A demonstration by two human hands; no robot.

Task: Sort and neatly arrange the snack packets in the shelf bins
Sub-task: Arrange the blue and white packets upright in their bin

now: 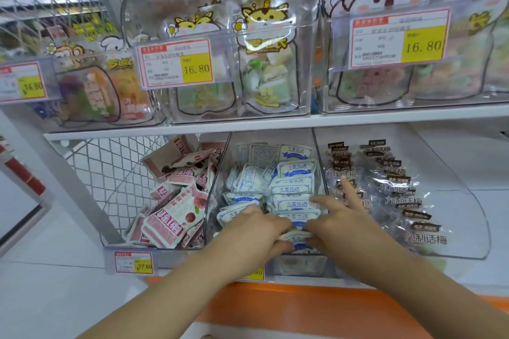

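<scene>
Three clear bins stand side by side on the lower shelf. The middle bin [220, 173] holds white-and-blue snack packets [294, 190], several stacked in a row on its right side. Both hands are inside this bin at its front. My left hand [253, 231] and my right hand [338, 217] together grip one white-and-blue packet [296, 237] between them. The right index finger sticks out toward the right bin. Pink-and-white packets [170, 217] lie jumbled in the left bin. The right bin [468, 201] holds clear packets with dark labels [399, 195].
The upper shelf [248, 121] carries clear boxes of cartoon-printed candy bags with 16.80 price tags [176, 63]. A wire mesh panel [110, 173] stands left of the lower bins. An orange ledge [303, 305] runs below the shelf front.
</scene>
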